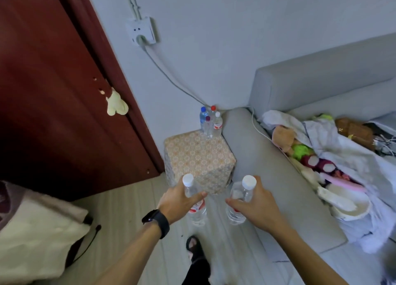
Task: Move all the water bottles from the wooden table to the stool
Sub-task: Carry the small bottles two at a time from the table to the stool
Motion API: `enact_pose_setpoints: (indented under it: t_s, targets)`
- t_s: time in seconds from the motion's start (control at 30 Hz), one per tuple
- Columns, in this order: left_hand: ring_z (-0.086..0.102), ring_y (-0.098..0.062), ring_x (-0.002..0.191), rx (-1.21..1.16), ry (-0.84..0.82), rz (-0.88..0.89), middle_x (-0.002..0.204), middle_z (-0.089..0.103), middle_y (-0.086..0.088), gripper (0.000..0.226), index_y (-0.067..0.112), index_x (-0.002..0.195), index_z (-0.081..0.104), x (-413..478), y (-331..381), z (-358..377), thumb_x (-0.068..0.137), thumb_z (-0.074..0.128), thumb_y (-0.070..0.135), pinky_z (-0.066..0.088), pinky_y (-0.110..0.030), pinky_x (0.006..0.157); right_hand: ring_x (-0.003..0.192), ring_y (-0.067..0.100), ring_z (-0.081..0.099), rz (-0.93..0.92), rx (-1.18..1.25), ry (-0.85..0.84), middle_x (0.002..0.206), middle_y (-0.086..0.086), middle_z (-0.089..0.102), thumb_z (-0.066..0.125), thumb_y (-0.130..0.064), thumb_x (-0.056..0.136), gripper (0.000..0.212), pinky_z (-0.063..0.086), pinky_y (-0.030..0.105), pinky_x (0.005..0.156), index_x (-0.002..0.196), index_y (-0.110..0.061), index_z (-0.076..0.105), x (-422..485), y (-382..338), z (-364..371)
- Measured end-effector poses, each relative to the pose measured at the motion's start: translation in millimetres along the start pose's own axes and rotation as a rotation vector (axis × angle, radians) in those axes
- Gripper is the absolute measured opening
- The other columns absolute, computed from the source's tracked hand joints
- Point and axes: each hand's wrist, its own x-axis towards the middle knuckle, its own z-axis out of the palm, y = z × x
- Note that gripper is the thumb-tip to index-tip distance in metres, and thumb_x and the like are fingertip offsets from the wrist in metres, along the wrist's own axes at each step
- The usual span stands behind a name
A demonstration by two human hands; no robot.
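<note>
Fingers (198, 196) of the left hand (179, 202) curl round a white-capped bottle (197, 214); the right hand (257, 205) grips a second bottle (235, 215), both held upright just short of the patterned stool (199, 156). Four more bottles (210, 122) cluster on the stool's far corner; a grey sofa (267, 167) adjoins the stool.

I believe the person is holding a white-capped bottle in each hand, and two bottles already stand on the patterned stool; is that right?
Not quite. The head view shows four bottles, not two, standing on the patterned stool. The rest holds: the left hand grips a white-capped bottle, and the right hand grips another white-capped bottle.
</note>
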Motion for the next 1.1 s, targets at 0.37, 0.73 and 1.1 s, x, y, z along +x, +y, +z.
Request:
enact_pose_setpoints:
  t_s: [0.37, 0.73, 1.1]
  targets:
    - [0.063, -0.021, 0.077, 0.175, -0.094, 0.080, 0.092, 0.067, 0.001, 0.061, 0.029, 0.122, 0.041, 214.1, 19.4, -24.6, 0.084, 0.048, 0.076, 0.052, -0.034, 0.066, 0.086, 0.015, 0.063, 0.036, -0.033, 0.024, 0.092, -0.016, 0.060, 0.058, -0.076, 0.072, 0.063, 0.048, 0.030, 0.070, 0.109, -0.026, 0.048, 196.2, -14.6, -8.0]
    - [0.063, -0.023, 0.089, -0.045, -0.226, -0.095, 0.106, 0.066, 0.003, 0.059, 0.040, 0.130, 0.043, 357.9, 26.7, 36.8, 0.082, 0.061, 0.070, 0.054, -0.038, 0.075, 0.092, 0.013, 0.057, 0.131, -0.029, -0.162, 0.098, -0.010, 0.057, 0.056, -0.048, 0.095, 0.032, 0.039, 0.024, 0.073, 0.114, -0.025, 0.042, 358.6, 31.5, 3.0]
    - [0.061, -0.027, 0.111, -0.193, -0.137, -0.358, 0.140, 0.054, -0.004, 0.064, 0.051, 0.141, 0.037, 468.8, 5.4, 109.1, 0.086, 0.069, 0.053, 0.054, -0.041, 0.086, 0.085, 0.007, 0.061, 0.210, -0.049, -0.459, 0.096, -0.007, 0.064, 0.059, -0.045, 0.094, 0.022, 0.043, 0.013, 0.063, 0.102, -0.025, 0.054, 508.5, 95.0, 43.2]
